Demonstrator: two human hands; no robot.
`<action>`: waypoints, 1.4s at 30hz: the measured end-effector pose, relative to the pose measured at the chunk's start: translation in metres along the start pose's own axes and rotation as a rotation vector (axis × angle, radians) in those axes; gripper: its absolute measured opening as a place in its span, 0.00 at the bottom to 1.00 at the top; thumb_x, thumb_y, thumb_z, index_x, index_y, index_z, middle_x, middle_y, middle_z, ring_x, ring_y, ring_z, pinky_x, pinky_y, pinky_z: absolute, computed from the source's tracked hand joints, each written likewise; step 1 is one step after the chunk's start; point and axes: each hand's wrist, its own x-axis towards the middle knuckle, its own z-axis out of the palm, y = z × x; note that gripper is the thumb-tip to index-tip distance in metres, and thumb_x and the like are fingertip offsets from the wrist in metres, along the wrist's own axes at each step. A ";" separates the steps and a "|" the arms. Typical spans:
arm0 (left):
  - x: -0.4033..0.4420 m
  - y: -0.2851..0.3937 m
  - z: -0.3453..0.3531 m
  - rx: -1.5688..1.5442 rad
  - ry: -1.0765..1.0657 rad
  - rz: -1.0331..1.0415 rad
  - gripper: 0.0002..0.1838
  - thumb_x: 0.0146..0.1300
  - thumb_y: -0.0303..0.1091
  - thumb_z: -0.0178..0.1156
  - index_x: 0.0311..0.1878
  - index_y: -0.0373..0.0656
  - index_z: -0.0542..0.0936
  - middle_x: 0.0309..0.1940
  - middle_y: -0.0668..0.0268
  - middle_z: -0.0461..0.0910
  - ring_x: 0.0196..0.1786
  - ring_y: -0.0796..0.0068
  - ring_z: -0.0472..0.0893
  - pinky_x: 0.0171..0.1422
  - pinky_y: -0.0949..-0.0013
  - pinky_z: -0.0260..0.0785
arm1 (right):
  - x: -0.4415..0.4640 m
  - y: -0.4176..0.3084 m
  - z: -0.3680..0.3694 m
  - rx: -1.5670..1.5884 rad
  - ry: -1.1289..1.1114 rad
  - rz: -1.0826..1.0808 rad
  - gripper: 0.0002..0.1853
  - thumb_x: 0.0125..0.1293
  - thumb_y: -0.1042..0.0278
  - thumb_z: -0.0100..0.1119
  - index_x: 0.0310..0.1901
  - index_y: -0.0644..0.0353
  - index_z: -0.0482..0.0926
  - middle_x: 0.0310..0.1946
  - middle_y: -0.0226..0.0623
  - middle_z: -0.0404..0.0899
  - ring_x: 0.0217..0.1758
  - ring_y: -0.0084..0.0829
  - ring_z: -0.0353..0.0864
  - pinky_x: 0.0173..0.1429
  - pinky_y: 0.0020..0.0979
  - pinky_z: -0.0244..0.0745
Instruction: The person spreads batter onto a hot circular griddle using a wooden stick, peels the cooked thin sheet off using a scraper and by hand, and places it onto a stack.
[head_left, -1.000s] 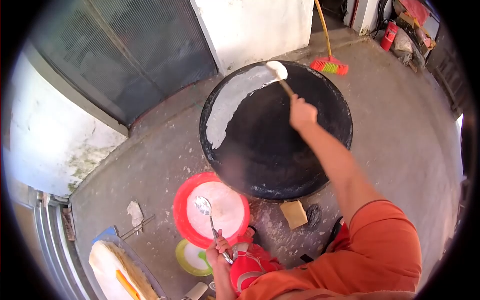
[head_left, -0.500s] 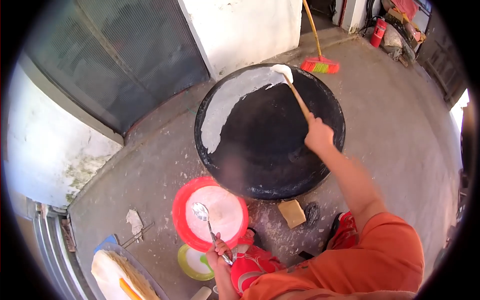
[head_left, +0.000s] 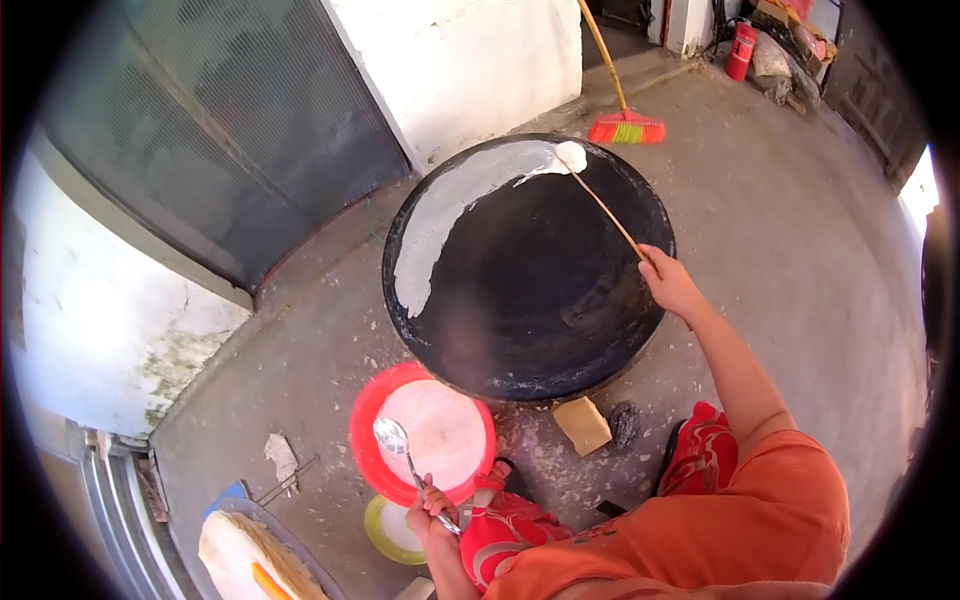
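My right hand [head_left: 671, 284] is wrapped round the end of a thin wooden spreader [head_left: 608, 213], held over a large round black griddle [head_left: 540, 290]. The spreader's far tip meets a thick lump of white batter [head_left: 571, 156] near the griddle's back rim. From there a thin greyish-white band of batter [head_left: 432, 222] curves along the back and left side. My left hand [head_left: 432, 506] grips the handle of a shiny metal ladle [head_left: 391, 436]. Its bowl hangs above the red basin [head_left: 362, 405], which contains pale batter.
A yellow-green bowl [head_left: 378, 540] sits beside the basin. At lower left, a stack of flat pancakes [head_left: 235, 550] lies on a tray. A yellowish block [head_left: 582, 425] and dark scouring pad [head_left: 625, 424] rest near my feet. Behind the griddle stands a broom [head_left: 627, 128].
My right hand has moved slightly right and down, and the spreader has turned to show its narrow edge. The batter lump looks rounder. My left hand still holds the ladle.
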 end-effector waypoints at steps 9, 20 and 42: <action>-0.064 -0.017 0.041 0.017 -0.083 0.055 0.17 0.63 0.27 0.38 0.51 0.27 0.68 0.20 0.70 0.64 0.17 0.82 0.65 0.16 0.79 0.57 | 0.086 0.064 -0.003 0.380 -0.007 0.533 0.21 0.64 0.74 0.43 0.59 0.49 0.68 0.26 0.31 0.76 0.14 0.20 0.65 0.19 0.23 0.62; -0.094 -0.076 0.066 0.028 -0.100 0.011 0.16 0.62 0.25 0.39 0.50 0.27 0.67 0.20 0.68 0.65 0.17 0.82 0.65 0.16 0.80 0.59 | 0.094 0.033 0.015 0.638 -0.321 0.679 0.20 0.67 0.65 0.38 0.59 0.38 0.67 0.19 0.25 0.66 0.11 0.16 0.52 0.13 0.21 0.47; -0.093 -0.065 0.045 0.116 -0.113 0.007 0.17 0.65 0.32 0.40 0.50 0.30 0.70 0.24 0.66 0.66 0.19 0.79 0.64 0.19 0.77 0.57 | 0.063 0.000 0.064 0.217 -0.215 0.264 0.15 0.61 0.65 0.47 0.48 0.50 0.78 0.41 0.41 0.79 0.44 0.36 0.79 0.49 0.31 0.71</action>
